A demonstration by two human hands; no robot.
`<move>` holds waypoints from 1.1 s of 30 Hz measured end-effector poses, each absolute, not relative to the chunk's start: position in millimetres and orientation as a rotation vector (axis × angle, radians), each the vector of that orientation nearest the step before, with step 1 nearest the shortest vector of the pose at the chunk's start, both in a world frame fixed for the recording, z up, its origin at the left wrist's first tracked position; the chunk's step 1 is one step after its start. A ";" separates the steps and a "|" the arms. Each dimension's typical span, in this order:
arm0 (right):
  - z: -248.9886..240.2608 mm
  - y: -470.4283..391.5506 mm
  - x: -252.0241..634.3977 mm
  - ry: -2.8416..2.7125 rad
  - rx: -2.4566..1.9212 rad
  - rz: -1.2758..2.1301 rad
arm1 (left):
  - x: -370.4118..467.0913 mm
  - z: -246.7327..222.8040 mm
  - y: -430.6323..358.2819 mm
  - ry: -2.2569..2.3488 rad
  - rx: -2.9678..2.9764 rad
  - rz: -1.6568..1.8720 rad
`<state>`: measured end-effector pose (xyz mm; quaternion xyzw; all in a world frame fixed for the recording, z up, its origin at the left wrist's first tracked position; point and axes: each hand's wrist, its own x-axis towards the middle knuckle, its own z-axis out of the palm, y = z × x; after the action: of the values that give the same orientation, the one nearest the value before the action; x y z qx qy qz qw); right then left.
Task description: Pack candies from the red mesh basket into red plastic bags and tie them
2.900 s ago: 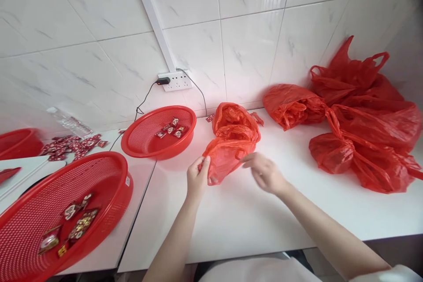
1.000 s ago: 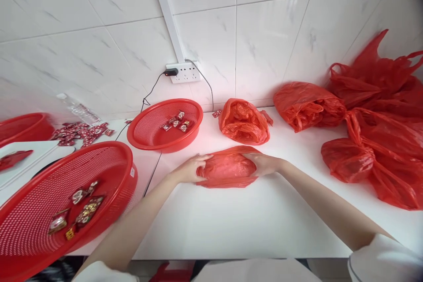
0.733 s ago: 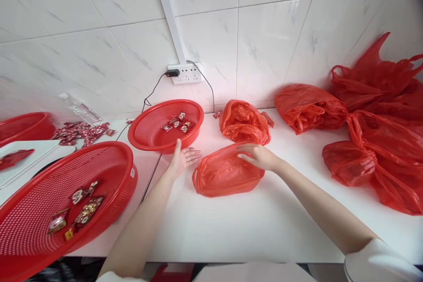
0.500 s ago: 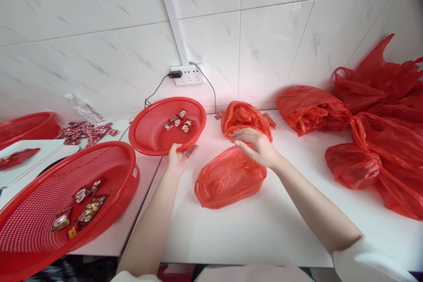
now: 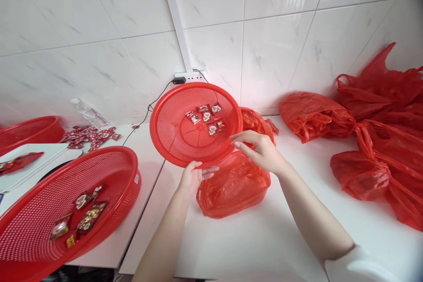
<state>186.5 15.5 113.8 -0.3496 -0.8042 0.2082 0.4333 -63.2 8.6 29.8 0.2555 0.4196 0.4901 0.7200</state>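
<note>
My left hand (image 5: 193, 177) grips the near rim of a small red mesh basket (image 5: 172, 136) and holds it lifted and tilted toward me above the white table (image 5: 264, 238). Several small red wrapped candies (image 5: 207, 117) lie inside it. Under the basket's near edge lies a flattened red plastic bag (image 5: 231, 189). My right hand (image 5: 259, 152) hovers open over that bag, fingers spread and pointing at the basket's right rim.
A large red mesh basket (image 5: 109, 172) with several candies sits at the near left. Loose candies (image 5: 89, 134) and a clear bottle (image 5: 89, 114) lie at the back left. Crumpled red bags (image 5: 363, 141) pile up at the right. A wall socket with a cable (image 5: 180, 80) is behind the basket.
Both hands let go of the red bag, which now lies flat. My left hand reached to the small basket, took its rim and lifted and tilted it. My right hand rose off the bag.
</note>
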 end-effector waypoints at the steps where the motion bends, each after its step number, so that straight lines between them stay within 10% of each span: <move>1: 114.0 14.6 188.9 -2.007 -0.881 0.509 | -61.3 27.1 5.5 0.919 0.594 1.060; 21: 48.0 40.6 161.0 -2.406 -1.339 -0.129 | -44.1 5.9 -12.9 0.974 0.771 1.040; 33: 64.2 46.0 183.8 -1.965 -1.398 0.386 | -32.6 8.4 -15.1 0.972 0.745 1.077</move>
<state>183.8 46.0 64.2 -0.5377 -0.7560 0.1484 0.3426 -32.6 -15.1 8.4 0.3324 0.4341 0.4808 0.6855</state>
